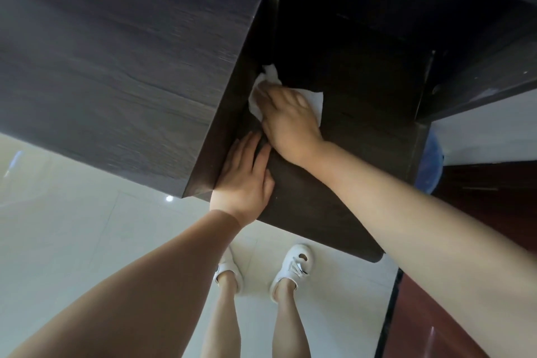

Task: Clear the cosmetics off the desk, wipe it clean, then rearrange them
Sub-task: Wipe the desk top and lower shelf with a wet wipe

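Note:
A white tissue (270, 78) lies on the dark wooden desk (357, 131), pushed against the left side panel. My right hand (290, 116) presses down on the tissue, its fingers spread over it and bent a little. My left hand (247, 177) rests flat on the near left part of the desk, fingers straight, beside the side panel. No cosmetics are in view.
A tall dark wood cabinet side (130, 52) rises left of the desk. A dark shelf unit (479, 73) stands at the right. A blue object (431, 163) sits beyond the desk's right edge. Below are white floor tiles (72, 227) and my feet in white shoes (293, 267).

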`<state>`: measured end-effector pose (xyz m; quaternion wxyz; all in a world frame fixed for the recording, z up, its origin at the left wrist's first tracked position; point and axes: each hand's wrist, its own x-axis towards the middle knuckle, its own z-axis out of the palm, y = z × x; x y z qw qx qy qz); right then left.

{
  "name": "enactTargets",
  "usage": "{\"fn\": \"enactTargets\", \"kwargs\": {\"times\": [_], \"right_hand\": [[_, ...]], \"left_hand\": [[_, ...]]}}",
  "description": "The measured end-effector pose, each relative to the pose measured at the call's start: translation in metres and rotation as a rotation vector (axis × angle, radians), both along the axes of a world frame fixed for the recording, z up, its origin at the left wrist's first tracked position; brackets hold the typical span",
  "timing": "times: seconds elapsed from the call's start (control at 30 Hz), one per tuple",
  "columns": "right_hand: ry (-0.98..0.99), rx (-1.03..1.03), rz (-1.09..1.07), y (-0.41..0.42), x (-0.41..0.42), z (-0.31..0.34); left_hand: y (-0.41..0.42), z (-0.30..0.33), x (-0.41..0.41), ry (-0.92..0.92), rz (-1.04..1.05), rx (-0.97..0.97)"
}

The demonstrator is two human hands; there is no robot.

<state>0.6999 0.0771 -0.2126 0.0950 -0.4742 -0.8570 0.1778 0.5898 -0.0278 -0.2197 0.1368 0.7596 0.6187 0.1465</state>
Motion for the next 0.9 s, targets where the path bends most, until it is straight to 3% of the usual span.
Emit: {"fn": "enactTargets", "kwargs": {"times": [0.1,0.27,0.33,0.4,0.5,0.53,0.6,0.7,0.83,0.9], "right_hand": [[-0.070,-0.060,-0.193,0.015,-0.011,0.000],[-0.091,-0.064,-0.017,-0.012,0.037,-0.001],[-0.170,-0.072,-0.212,-0.008,0.080,0.000],[-0.212,-0.089,-0.547,0.012,0.109,0.002],[-0.227,-0.184,-0.917,0.054,0.087,0.003],[-0.176,-0.205,-0.890,0.067,0.067,0.004],[-0.103,-0.170,-0.598,0.082,0.024,-0.002],[-0.178,-0.085,-0.179,0.102,0.018,-0.005],[-0.273,-0.070,-0.220,0.110,0.090,0.005],[-0.340,-0.095,-0.397,0.092,0.118,0.004]], "left_hand": [[-0.001,0.000,0.000,0.008,0.005,0.004],[-0.001,-0.001,-0.001,-0.002,0.013,0.018],[-0.001,0.000,-0.001,0.008,0.011,0.012],[-0.002,0.000,-0.001,0.031,0.016,-0.003],[-0.002,-0.001,0.000,0.047,0.009,-0.009],[-0.002,-0.002,0.000,0.045,0.002,-0.002],[-0.001,-0.002,-0.001,0.040,-0.005,0.013],[-0.001,-0.002,-0.002,0.038,-0.005,0.026],[-0.002,-0.002,-0.001,0.049,0.001,0.012],[-0.002,-0.002,-0.001,0.044,0.003,-0.001]]}}
